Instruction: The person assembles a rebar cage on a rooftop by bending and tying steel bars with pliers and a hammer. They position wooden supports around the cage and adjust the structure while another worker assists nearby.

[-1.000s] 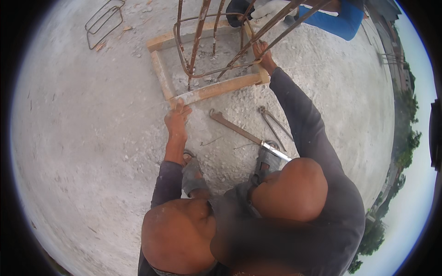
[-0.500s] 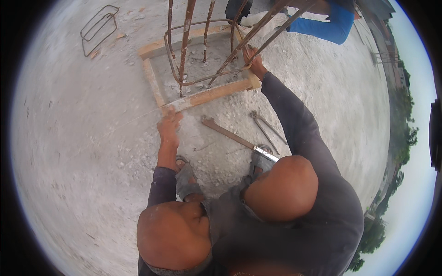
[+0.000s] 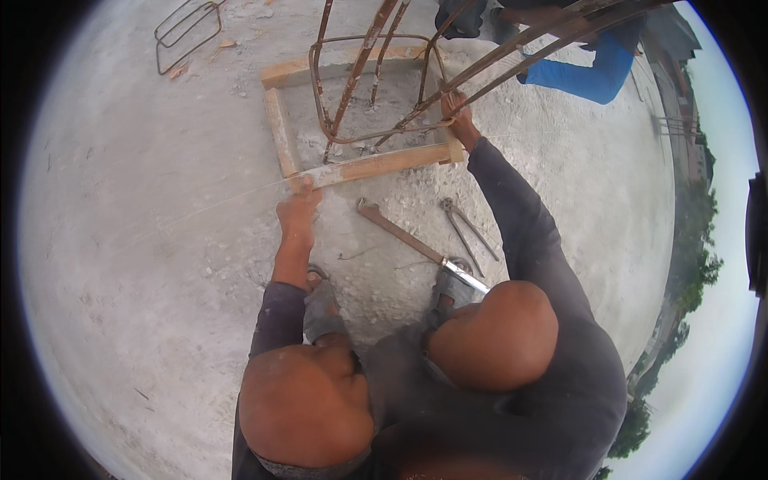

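A square wooden frame (image 3: 276, 132) lies on the concrete around the foot of several rusty upright rebars (image 3: 352, 76) tied with a rebar stirrup (image 3: 320, 112). My left hand (image 3: 298, 210) pinches a thin string at the frame's near left corner. My right hand (image 3: 458, 112) grips the frame's near right corner, where the stirrup and a slanting bar meet. I am crouching, and both knees fill the lower part of the view.
A long bending wrench (image 3: 400, 234) and a pair of pincers (image 3: 464, 228) lie on the concrete in front of my feet. A spare stirrup (image 3: 186, 30) lies far left. Another person in a blue sleeve (image 3: 592, 74) works at the far right. A roof edge runs along the right.
Both hands stay on the frame's near corners. The view has shifted slightly, so the frame and bars sit a little differently in the picture.
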Demonstrator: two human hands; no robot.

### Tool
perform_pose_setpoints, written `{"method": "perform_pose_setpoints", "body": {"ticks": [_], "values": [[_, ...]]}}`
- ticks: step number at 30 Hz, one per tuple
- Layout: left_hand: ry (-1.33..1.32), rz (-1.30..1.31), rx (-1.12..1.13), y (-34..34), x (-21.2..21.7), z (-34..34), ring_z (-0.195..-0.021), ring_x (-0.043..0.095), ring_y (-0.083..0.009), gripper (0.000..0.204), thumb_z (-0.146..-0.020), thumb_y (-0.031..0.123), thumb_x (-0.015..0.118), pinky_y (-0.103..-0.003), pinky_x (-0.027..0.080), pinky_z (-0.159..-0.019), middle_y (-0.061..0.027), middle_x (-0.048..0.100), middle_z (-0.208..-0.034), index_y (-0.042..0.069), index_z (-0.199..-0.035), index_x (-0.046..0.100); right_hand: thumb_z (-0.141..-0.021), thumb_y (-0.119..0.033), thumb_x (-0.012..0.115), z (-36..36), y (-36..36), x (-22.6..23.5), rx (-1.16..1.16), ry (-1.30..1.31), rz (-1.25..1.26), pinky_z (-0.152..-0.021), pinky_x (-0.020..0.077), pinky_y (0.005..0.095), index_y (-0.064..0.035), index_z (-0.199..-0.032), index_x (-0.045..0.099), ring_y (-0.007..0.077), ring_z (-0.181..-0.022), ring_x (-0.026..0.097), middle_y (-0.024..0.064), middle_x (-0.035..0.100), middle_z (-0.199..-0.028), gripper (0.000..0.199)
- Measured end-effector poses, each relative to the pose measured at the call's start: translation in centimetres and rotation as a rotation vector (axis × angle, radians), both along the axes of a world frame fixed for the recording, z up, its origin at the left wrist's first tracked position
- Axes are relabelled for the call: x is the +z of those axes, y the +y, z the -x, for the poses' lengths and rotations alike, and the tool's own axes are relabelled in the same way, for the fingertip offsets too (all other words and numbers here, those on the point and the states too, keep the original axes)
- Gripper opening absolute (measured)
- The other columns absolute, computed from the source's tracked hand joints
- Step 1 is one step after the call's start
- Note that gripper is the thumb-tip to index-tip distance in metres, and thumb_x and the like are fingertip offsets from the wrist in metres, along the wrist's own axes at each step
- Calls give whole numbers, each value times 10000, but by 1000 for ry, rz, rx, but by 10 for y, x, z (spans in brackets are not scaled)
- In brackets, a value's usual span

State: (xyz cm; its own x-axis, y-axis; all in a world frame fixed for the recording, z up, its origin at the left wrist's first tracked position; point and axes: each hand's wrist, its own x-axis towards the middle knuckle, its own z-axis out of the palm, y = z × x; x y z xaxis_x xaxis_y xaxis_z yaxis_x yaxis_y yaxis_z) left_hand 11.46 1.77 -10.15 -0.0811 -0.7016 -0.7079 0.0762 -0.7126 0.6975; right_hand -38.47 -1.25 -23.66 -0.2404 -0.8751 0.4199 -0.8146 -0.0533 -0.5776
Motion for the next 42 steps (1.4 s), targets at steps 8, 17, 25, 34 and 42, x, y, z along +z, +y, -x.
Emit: {"method": "perform_pose_setpoints", "body": {"ticks": [8, 17, 25, 34, 42], "values": [[-112, 5, -75, -3, 11, 1, -919, 697, -238, 555, -910, 350, 777, -316, 534, -794, -178, 709, -1055, -132, -1136, 621, -1017, -357, 550, 7, 2, -5, 89, -88, -112, -908, 496, 404, -52, -1347, 560, 280, -1099, 627, 151, 643, -1196, 450], [241, 165, -244, -13, -37, -25, -1042, 666, -282, 496, -978, 357, 640, -323, 519, -825, -203, 667, -1174, -18, -1296, 566, -975, -353, 578, -60, -2, 132, -184, 335, -498, -894, 516, 468, -18, -1256, 634, 383, -1058, 641, 214, 644, -1155, 441], [210, -168, -162, -20, -17, -23, -1317, 520, -310, 619, -976, 503, 586, -425, 404, -1041, -183, 486, -1466, 234, -1506, 415, -975, -354, 602, -97, 128, 219, -526, -304, -149, -943, 509, 451, -13, -1216, 685, 381, -1121, 643, 238, 632, -1263, 426], [155, 68, -207, -15, -9, -23, -1298, 529, -326, 596, -1011, 408, 558, -393, 411, -1058, -235, 463, -1451, 150, -1524, 398, -1004, -490, 534, -134, 172, 154, -500, -1212, -135, -1013, 475, 414, 60, -1361, 563, 337, -1187, 611, 235, 621, -1295, 656], [66, 161, -172, 9, -5, -12, -1126, 644, -305, 551, -991, 361, 631, -369, 464, -957, -201, 600, -1306, 55, -1428, 494, -1016, -522, 460, -138, 153, 159, -575, -946, -109, -1058, 399, 426, 53, -1371, 551, 365, -1287, 522, 284, 568, -1350, 682]]}}
